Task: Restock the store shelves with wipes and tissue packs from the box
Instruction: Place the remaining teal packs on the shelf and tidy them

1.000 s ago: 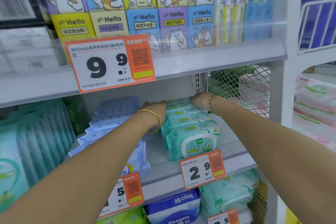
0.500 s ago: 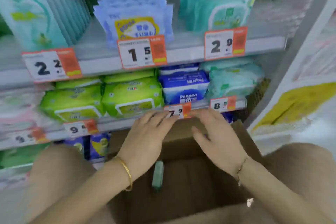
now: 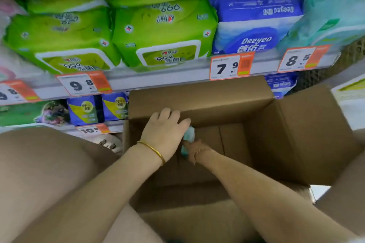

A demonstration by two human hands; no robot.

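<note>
An open brown cardboard box (image 3: pixel 296 134) stands on the floor under the shelves, with bare cardboard showing over most of its inside. A small teal wipes pack (image 3: pixel 190 133) stands on edge inside it, near the far left wall. Both my hands reach down into the box. My left hand (image 3: pixel 166 132), with a gold bangle on its wrist, closes over the top of the pack. Lower down, my right hand (image 3: pixel 194 149) grips the pack's near side. My hands hide most of the pack.
The shelf (image 3: pixel 158 79) above the box holds green wipes packs (image 3: pixel 164 31), blue Deeyeo packs (image 3: pixel 254 25) and teal packs (image 3: pixel 333 10), with price tags along its edge. Purple packs (image 3: pixel 87 110) sit on the lower shelf at left. My knee (image 3: pixel 49 173) fills the lower left.
My hands came off the upper shelf's teal packs and dropped down. They went from hovering over the box to reaching inside and closing on the teal pack. My view tilted down.
</note>
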